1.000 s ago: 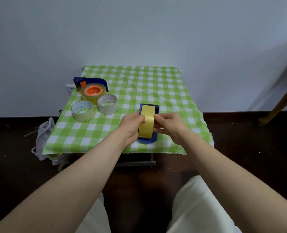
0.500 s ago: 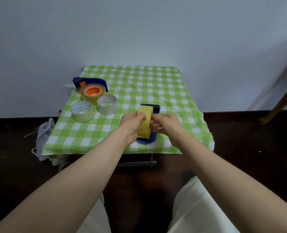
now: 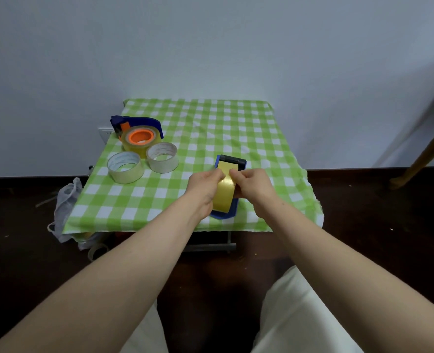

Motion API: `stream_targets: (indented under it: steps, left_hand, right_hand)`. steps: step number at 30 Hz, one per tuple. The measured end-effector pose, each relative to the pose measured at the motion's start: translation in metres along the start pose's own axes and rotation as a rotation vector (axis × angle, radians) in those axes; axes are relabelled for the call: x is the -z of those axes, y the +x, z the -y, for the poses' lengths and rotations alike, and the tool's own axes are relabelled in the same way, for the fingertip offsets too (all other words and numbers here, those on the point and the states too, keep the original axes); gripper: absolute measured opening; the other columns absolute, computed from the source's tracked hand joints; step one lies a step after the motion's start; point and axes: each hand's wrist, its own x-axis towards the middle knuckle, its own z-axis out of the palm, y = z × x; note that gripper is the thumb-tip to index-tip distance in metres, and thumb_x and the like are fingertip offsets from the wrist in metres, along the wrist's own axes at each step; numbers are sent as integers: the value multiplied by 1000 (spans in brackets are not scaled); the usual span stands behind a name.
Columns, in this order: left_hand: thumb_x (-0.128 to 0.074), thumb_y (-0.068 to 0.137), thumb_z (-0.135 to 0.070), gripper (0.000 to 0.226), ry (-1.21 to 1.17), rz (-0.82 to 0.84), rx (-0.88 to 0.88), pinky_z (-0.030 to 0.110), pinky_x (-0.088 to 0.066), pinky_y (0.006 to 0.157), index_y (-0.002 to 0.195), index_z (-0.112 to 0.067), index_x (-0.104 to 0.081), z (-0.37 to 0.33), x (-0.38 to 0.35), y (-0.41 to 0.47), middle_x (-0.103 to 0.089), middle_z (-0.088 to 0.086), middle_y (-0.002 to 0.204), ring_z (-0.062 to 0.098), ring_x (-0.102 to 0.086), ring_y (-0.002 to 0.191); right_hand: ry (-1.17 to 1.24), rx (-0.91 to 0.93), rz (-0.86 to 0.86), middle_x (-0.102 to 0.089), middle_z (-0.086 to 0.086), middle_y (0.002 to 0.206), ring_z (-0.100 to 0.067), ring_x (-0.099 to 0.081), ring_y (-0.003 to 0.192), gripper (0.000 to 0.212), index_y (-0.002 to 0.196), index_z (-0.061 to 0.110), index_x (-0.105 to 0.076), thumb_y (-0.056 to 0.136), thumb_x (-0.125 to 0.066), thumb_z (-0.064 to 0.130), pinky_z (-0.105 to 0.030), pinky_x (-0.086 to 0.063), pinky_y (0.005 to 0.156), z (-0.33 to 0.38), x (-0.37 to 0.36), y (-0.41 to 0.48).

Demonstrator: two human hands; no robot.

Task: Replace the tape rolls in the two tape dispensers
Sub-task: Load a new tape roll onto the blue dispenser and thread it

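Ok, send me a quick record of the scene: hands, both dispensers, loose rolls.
left hand: grips yellow tape roll from its left side
right hand: pinches the same roll near its top
near dispenser: blue, on tablecloth, around the yellow roll; seating unclear
far dispenser: blue, back left, carries orange-core roll
left loose roll: flat, in front of far dispenser
right loose roll: flat, beside it

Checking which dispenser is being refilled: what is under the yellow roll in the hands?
A blue dispenser lies under the yellow roll, its black roller showing beyond. The roll, the left hand and the right hand cover its middle, which cannot be seen.
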Motion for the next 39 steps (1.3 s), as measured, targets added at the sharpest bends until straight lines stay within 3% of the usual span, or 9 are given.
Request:
stream_targets:
  steps: [3,6,8,14,19,24,32,36,39]
  left_hand:
    - [-57,83,-10,14,-22,-6,34,41,-46,69,69,-7,-57,-4,-2,0,-56,14,73,28,-54,67]
    - [-56,83,-13,17,-25,-38,44,38,-47,65,68,-7,-53,-7,-1,2,-54,12,69,28,-53,64]
    - [-56,83,-17,16,-7,-55,51,44,-50,73,70,-8,-53,-7,1,4,-57,14,75,31,-55,73]
    - [-56,81,-19,13,22,-54,61,57,-49,87,74,-7,-54,-10,5,3,-58,14,78,34,-58,80]
    - [-50,78,-2,11,-24,89,8,48,-44,77,68,-7,-53,-2,10,2,-50,13,71,31,-48,83]
    - [-48,78,7,27,-2,197,-52,48,-48,84,87,-8,-69,6,13,3,-63,18,89,31,-57,87]
    - [-61,79,-23,15,73,-9,66,33,-54,54,79,-9,-58,-6,6,1,-63,11,77,28,-60,64]
    - [-56,77,-15,8,5,32,50,52,-50,77,74,-8,-56,-3,11,2,-60,16,79,33,-56,78]
    - [-53,77,-5,7,-47,90,16,47,-43,78,72,-8,-57,6,13,2,-55,19,83,32,-52,85]
  right_hand:
    - [-81,65,33,-67,-25,97,-34,-67,90,31,103,-10,-64,97,-48,16,-40,-56,83,-6,-1,-6]
    - [-113,100,60,-69,-25,105,-36,-66,100,25,107,-4,-66,95,-51,12,-47,-52,92,-10,-3,-13]
    - [-65,100,61,-67,-28,108,-39,-64,103,23,107,-5,-66,93,-53,9,-48,-52,92,-11,-3,-15]
    - [115,78,93,-68,-23,102,-32,-67,92,24,111,-9,-63,90,-57,1,-20,-57,66,-10,-1,-19]
    - [230,-89,35,-61,-6,68,-15,-59,59,23,96,-2,-64,94,-56,20,-26,-58,65,-8,3,-7]
    - [230,-83,73,-63,-10,73,-17,-59,61,27,101,-6,-64,95,-53,18,-25,-56,63,-9,3,-3]
    - [148,24,222,-67,-23,98,-26,-65,78,28,114,-8,-62,90,-58,5,-25,-58,75,-14,3,-10]
    - [222,-81,213,-66,-13,78,-23,-62,71,16,92,0,-66,88,-59,13,-30,-56,72,-7,8,-7]
    - [274,-195,95,-60,-10,70,-22,-58,62,32,86,2,-62,93,-51,31,-32,-54,63,3,8,1]
